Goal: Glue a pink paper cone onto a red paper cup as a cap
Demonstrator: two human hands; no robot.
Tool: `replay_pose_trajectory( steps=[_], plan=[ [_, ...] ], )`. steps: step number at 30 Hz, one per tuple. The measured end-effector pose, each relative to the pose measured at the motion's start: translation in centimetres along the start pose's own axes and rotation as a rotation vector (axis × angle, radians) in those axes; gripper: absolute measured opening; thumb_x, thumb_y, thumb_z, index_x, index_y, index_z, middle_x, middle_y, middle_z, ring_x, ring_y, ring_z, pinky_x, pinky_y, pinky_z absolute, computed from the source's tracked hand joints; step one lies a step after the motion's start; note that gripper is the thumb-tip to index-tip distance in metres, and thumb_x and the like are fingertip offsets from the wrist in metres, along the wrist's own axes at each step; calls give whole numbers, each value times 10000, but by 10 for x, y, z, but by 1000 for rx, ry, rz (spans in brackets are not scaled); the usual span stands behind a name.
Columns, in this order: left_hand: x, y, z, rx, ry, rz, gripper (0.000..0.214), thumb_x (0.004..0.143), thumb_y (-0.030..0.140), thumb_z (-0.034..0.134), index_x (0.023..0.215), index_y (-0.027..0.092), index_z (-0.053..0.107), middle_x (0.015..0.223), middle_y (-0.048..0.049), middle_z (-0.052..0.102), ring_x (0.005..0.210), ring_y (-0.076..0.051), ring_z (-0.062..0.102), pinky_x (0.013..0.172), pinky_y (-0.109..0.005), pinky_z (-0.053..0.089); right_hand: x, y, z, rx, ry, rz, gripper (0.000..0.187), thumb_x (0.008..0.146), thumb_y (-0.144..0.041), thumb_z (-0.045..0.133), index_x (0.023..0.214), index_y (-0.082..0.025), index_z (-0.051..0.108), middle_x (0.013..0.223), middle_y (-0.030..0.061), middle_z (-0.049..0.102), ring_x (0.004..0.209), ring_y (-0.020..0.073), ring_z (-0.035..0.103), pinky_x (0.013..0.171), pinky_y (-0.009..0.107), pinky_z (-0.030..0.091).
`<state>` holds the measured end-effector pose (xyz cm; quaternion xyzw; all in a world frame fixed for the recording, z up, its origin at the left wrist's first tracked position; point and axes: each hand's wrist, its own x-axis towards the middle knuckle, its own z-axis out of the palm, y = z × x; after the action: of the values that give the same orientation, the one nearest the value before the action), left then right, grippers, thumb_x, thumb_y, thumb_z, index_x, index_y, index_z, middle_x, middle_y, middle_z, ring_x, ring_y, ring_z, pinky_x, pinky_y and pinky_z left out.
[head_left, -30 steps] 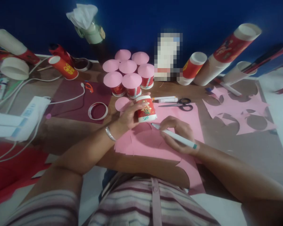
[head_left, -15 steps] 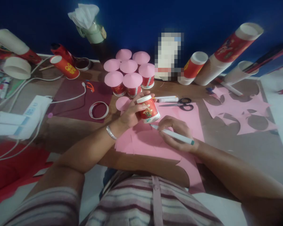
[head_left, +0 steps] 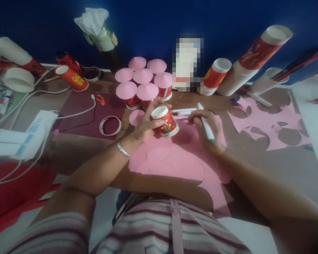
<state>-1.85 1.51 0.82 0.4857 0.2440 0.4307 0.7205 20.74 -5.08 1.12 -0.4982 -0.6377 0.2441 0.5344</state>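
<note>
My left hand (head_left: pixel 145 125) is closed round a red and white paper cup (head_left: pixel 165 121), held upside down and tilted just above a pink paper sheet (head_left: pixel 180 158). A drawn circle outline shows on that sheet below the cup. My right hand (head_left: pixel 208 128) grips a white marker (head_left: pixel 206 126), its tip pointing away from me, and lies over the scissors on the pink sheet. A loose pink paper disc (head_left: pixel 136 117) lies beside my left fingers.
Several cups topped with pink paper cones (head_left: pixel 144 83) stand behind my hands. A tape ring (head_left: pixel 110 125), white cables, a power strip (head_left: pixel 29 132), stacked paper cups (head_left: pixel 254 58), cut pink scraps (head_left: pixel 270 123) and a tissue holder (head_left: pixel 99 30) surround the work area.
My left hand lifted and tilted the cup off the pink sheet. My right hand swung the marker up and moved away from me, over the scissors.
</note>
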Motion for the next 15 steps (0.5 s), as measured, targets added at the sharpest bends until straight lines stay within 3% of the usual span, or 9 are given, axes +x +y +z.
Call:
replay_pose_trajectory(
  steps=[2, 7, 12, 15],
  plan=[
    [0, 0, -2, 53, 1, 25, 620, 796, 243, 783, 1365, 298, 543, 1390, -60, 629, 1105, -207, 651, 832, -291, 561, 2, 9, -1, -88, 4, -45, 167, 1035, -372, 613, 1159, -264, 647, 1080, 70, 721, 979, 221, 718, 922, 421, 608],
    [-2, 0, 1, 341, -16, 124, 741, 756, 228, 853, 1410, 269, 505, 1382, -109, 651, 1288, -297, 613, 1053, -419, 525, 2, 25, 0, -221, -33, -130, 364, 995, -336, 657, 1340, -270, 557, 1303, 114, 665, 1224, 299, 655, 1058, 540, 568],
    [-2, -1, 4, 506, -225, 168, 868, 724, 223, 905, 1481, 272, 482, 1418, -127, 646, 1375, -328, 576, 1188, -501, 434, 5, 30, 3, -331, -21, -238, 370, 1003, -344, 665, 1355, -272, 579, 1238, 133, 696, 1118, 325, 652, 976, 560, 572],
    [-1, 1, 0, 433, -238, 128, 779, 758, 432, 905, 1439, 265, 564, 1430, -126, 643, 1377, -328, 573, 1171, -462, 451, 7, 29, 2, -312, -20, -227, 348, 1045, -383, 598, 1372, -262, 594, 1160, 120, 716, 1047, 297, 653, 936, 530, 571]
  ],
)
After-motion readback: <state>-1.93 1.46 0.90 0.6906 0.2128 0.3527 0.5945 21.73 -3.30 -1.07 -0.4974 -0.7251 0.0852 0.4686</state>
